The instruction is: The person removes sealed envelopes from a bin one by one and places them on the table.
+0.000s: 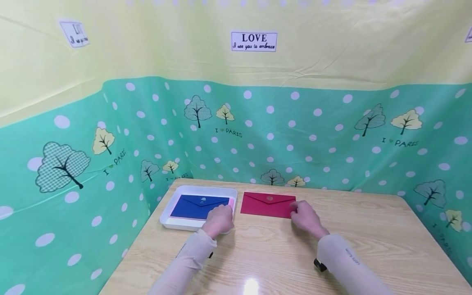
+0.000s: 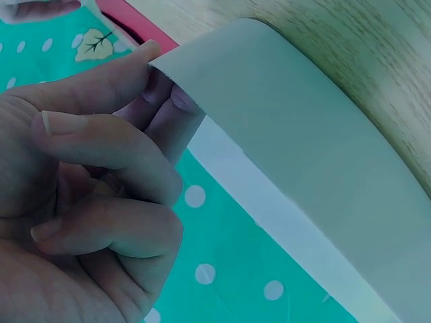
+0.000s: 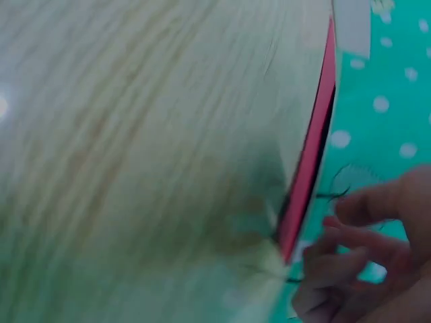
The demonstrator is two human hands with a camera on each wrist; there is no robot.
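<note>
Just below the centre of the head frame we see a red envelope (image 1: 265,207) lying flat on the wood-grained counter (image 1: 265,254). Its wide, pointed flap faces up and carries a small pale round emblem (image 1: 270,198) (too small for us to read). At its right end we find the right hand (image 1: 306,217); from the right wrist the fingers look loosely bent, their grip apart and beside the envelope's edge.

Left of centre, a shallow white tray (image 1: 180,225) with rounded corners holds a dark blue envelope (image 1: 191,209), flap up too, with a pale emblem of its own. A pink item (image 1: 231,202) peeks out beneath it along the lower and right edges.

The left hand (image 1: 220,220) lies across the tray's lower right corner, hiding that corner and part of the blue envelope from us. Its fingers bend at the tray's edge, but we cannot tell whether the grip is clamped on anything.

A black object (image 1: 320,265) shows by the right sleeve (image 1: 348,260). Behind everything, we see a green and yellow cloth (image 1: 280,135) printed with trees and dots.
</note>
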